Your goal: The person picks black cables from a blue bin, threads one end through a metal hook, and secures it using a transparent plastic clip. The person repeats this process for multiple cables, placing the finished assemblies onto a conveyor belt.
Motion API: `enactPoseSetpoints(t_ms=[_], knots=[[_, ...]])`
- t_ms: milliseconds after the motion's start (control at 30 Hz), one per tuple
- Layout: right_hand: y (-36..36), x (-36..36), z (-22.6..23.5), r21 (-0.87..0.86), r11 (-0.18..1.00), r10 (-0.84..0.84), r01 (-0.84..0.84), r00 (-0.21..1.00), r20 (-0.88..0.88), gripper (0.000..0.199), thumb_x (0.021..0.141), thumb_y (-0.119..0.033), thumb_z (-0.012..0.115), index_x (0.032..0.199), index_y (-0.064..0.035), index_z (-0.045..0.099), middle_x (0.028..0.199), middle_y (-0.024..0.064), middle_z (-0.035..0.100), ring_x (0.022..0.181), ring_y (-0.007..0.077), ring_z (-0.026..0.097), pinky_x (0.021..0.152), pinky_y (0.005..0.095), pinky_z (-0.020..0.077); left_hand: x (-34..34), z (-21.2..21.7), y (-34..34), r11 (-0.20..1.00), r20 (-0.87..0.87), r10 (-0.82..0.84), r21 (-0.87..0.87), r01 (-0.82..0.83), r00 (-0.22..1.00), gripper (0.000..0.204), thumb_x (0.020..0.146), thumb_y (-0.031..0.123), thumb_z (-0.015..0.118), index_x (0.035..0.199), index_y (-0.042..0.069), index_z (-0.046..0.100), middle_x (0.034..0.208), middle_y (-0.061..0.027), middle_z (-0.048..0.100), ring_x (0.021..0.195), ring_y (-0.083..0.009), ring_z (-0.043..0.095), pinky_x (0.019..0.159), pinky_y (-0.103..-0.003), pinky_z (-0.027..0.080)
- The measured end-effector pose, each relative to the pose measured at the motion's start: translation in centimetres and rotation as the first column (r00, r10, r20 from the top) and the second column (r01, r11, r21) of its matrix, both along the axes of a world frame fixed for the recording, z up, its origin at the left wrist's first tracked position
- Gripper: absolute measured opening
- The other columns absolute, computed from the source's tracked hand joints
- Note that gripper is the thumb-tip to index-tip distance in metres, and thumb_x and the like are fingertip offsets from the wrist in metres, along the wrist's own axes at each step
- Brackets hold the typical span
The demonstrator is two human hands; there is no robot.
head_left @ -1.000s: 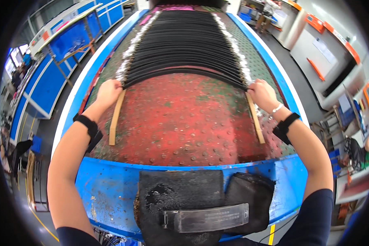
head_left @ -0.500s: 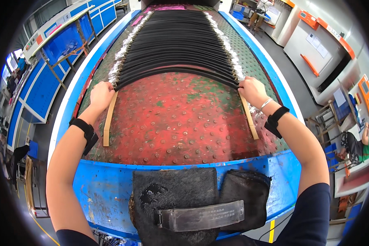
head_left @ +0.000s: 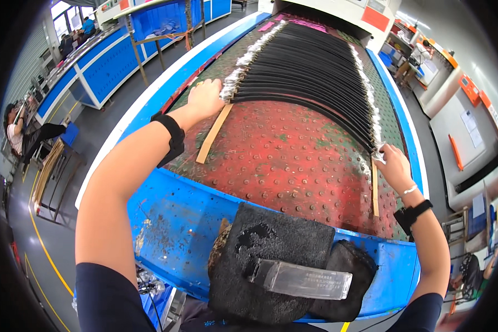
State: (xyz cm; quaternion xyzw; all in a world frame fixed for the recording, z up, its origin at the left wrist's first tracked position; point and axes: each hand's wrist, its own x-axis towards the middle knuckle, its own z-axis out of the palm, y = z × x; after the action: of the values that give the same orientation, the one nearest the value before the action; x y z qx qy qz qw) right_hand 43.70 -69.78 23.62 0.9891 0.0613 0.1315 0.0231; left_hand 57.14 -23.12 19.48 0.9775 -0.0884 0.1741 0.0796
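Since a moment ago our view swings left. Our left hand [head_left: 205, 97] at eleven o'clock and right hand [head_left: 394, 166] at three o'clock still pinch the nearest long black strip [head_left: 304, 105] on the red studded counter [head_left: 282, 160].

Looks like a factory floor: long blue-framed conveyor table [head_left: 171, 221] with a studded red bed, rows of black strips [head_left: 310, 72] laid across it, blue workbenches [head_left: 94, 66] along the aisle, yellow floor lines [head_left: 44, 249], and grey-and-orange machine cabinets [head_left: 470, 133].
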Motion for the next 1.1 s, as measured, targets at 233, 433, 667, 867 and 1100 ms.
enactPoseSetpoints(t_ms=[233,433,667,867,1100], knots=[[3.4,-8.6,5.0,0.229,0.959,0.18,-0.169,0.983,-0.026,0.021,0.069,-0.011,0.067,0.085,-0.0001,0.057,0.075,0.0112,0.055,0.073,0.0267,0.055,0.068,0.0343,0.0439,-6.2,6.0,3.8,0.983,-0.123,-0.057,-0.182,0.034,0.991,0.041,0.068,0.029,0.067,0.098,0.003,0.055,0.093,-0.0157,0.06,0.089,-0.0293,0.057,0.076,-0.038,0.045],[6.7,-19.1,7.9,0.377,0.916,0.149,-0.135,0.989,-0.008,0.017,0.072,-0.005,0.063,0.087,0.0019,0.057,0.076,0.0119,0.056,0.074,0.0232,0.055,0.069,0.0306,0.0432,-18.5,14.9,4.0,0.849,-0.163,-0.247,-0.512,0.132,0.955,0.04,0.076,0.035,0.061,0.105,0.008,0.056,0.093,-0.0015,0.057,0.085,-0.0101,0.053,0.068,-0.024,0.039],[10.4,-27.8,6.7,0.396,0.856,0.283,-0.332,0.942,0.178,0.017,0.077,-0.012,0.057,0.083,0.0034,0.053,0.092,0.0151,0.054,0.09,0.0245,0.051,0.079,0.0321,0.0411,-36.7,19.8,7.3,0.484,0.134,-0.251,-0.84,0.244,0.959,0.031,0.085,0.02,0.055,0.107,-0.003,0.053,0.089,-0.0087,0.062,0.079,-0.0137,0.059,0.063,-0.023,0.047],[15.0,-33.0,0.9,0.572,0.626,0.426,-0.529,0.847,0.317,0.021,0.079,-0.018,0.055,0.073,0.0015,0.054,0.09,0.0197,0.054,0.07,0.0224,0.052,0.062,0.031,0.044,-46.2,10.8,12.9,0.611,-0.125,-0.147,-0.792,-0.009,0.981,0.026,0.088,0.023,0.049,0.102,0.002,0.055,0.092,-0.0037,0.058,0.085,-0.01,0.053,0.073,-0.022,0.041],[23.5,-33.3,-2.4,0.727,0.486,0.607,-0.485,0.786,0.118,0.009,0.075,-0.009,0.06,0.077,-0.0001,0.06,0.085,0.0138,0.057,0.071,0.0218,0.056,0.063,0.0297,0.0455,-53.1,-8.9,15.7,0.835,-0.29,0.406,-0.267,-0.481,0.867,0.015,0.075,0.007,0.06,0.089,0.001,0.057,0.088,-0.0119,0.056,0.087,-0.0279,0.055,0.076,-0.036,0.043]])
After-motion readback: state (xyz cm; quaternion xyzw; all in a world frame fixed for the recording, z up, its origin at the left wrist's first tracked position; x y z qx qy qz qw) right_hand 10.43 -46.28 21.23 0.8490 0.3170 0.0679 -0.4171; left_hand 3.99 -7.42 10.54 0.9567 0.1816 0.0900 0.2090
